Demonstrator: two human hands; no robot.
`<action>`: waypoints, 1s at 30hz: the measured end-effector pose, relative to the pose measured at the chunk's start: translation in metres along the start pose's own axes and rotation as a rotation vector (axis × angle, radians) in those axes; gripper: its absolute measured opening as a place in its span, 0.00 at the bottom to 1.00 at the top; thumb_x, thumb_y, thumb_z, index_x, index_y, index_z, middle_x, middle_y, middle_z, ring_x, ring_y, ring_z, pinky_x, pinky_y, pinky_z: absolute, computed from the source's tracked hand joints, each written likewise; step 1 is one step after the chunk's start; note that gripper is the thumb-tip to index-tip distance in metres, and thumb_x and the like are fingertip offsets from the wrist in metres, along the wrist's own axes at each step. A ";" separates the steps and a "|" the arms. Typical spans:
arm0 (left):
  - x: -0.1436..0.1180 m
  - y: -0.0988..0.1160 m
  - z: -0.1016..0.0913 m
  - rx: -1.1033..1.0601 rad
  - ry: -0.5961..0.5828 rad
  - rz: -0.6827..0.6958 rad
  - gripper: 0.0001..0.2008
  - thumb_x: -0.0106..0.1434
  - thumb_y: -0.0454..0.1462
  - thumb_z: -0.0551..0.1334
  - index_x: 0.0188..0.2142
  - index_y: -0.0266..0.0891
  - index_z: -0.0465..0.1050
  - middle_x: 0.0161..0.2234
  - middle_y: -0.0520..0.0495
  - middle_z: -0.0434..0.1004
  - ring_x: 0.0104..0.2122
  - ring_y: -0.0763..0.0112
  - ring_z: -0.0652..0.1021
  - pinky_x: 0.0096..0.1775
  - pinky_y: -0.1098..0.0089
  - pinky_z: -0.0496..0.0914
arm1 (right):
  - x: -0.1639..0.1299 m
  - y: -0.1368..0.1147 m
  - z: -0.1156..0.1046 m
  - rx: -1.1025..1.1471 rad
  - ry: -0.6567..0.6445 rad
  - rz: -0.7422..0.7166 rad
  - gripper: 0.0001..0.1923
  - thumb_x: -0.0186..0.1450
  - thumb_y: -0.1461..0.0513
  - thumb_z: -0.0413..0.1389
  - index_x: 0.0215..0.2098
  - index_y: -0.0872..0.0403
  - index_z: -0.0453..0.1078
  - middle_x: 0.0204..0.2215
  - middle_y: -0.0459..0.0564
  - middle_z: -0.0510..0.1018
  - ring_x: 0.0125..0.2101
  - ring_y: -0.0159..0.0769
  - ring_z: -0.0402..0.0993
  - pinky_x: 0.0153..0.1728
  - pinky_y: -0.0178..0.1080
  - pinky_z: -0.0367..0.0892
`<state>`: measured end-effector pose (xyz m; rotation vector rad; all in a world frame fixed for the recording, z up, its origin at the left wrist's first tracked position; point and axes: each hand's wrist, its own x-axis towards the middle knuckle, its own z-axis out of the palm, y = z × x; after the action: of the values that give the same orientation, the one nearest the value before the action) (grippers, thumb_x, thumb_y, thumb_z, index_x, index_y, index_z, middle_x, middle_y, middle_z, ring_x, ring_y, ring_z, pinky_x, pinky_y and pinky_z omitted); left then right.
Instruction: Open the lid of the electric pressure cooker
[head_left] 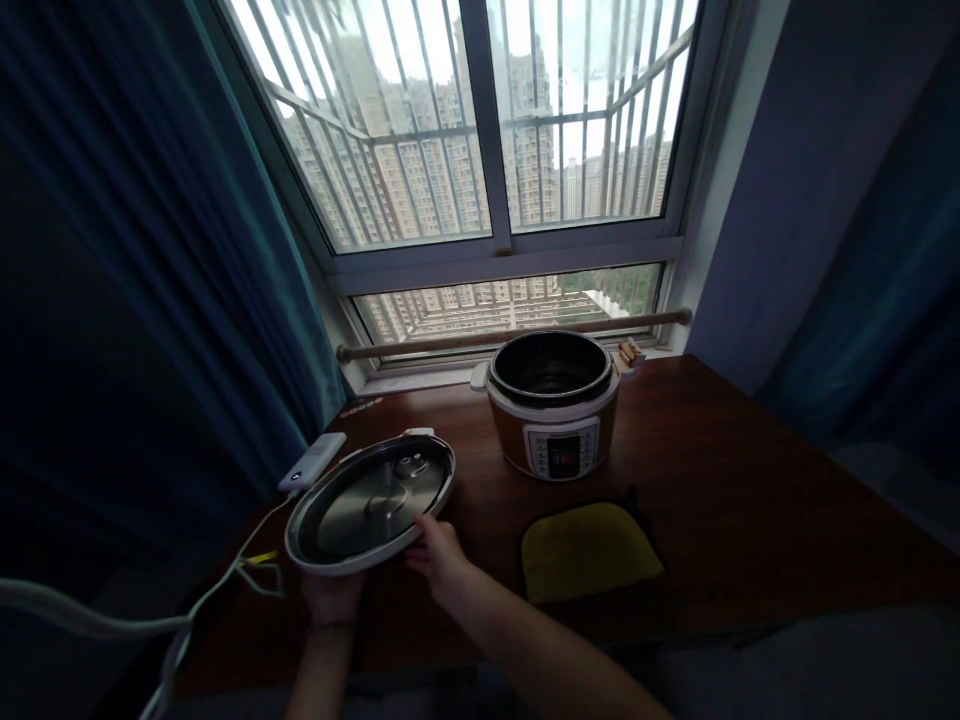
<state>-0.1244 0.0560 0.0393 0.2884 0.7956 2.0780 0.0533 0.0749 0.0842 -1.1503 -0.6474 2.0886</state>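
A round cooker lid [371, 500] is held upside down, its shiny inner side facing up, over the left part of the dark wooden table [720, 470]. My left hand [330, 595] supports it from under its near edge. My right hand [436, 553] grips the near right rim. An open electric pressure cooker [553, 405], with a dark empty inner pot and a front control panel, stands further back near the window. A yellow cloth [589, 550] with a dark border lies flat in front of the cooker, right of my right hand.
A white power bank [313, 461] lies at the table's left edge with a white cable [225, 580] trailing off toward me. A wooden rod [517, 335] runs along the window sill. Dark curtains [187, 250] hang on both sides.
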 end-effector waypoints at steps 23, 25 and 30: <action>-0.018 0.011 -0.008 0.072 0.266 -0.114 0.20 0.62 0.39 0.45 0.47 0.48 0.71 0.44 0.52 0.77 0.58 0.67 0.62 0.60 0.58 0.52 | -0.070 -0.012 -0.210 -1.352 0.273 -0.605 0.22 0.61 0.61 0.47 0.53 0.51 0.66 0.58 0.46 0.60 0.62 0.43 0.45 0.61 0.45 0.44; -0.026 0.008 -0.014 0.118 0.393 -0.133 0.19 0.59 0.39 0.47 0.44 0.49 0.72 0.42 0.52 0.77 0.57 0.65 0.64 0.58 0.56 0.56 | -0.067 -0.016 -0.213 -1.189 0.284 -0.655 0.20 0.61 0.63 0.45 0.49 0.53 0.70 0.55 0.47 0.66 0.59 0.41 0.53 0.60 0.43 0.47; -0.065 -0.012 -0.021 0.311 0.438 -0.126 0.13 0.56 0.37 0.50 0.31 0.48 0.73 0.34 0.51 0.78 0.47 0.65 0.74 0.54 0.59 0.64 | -0.066 -0.046 -0.251 -0.393 0.394 -0.527 0.18 0.55 0.52 0.53 0.32 0.57 0.75 0.32 0.55 0.78 0.36 0.44 0.74 0.40 0.43 0.68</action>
<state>-0.0875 0.0000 0.0211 -0.0566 1.3686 1.9177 0.3107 0.0827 0.0278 -1.3721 -1.0578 1.2807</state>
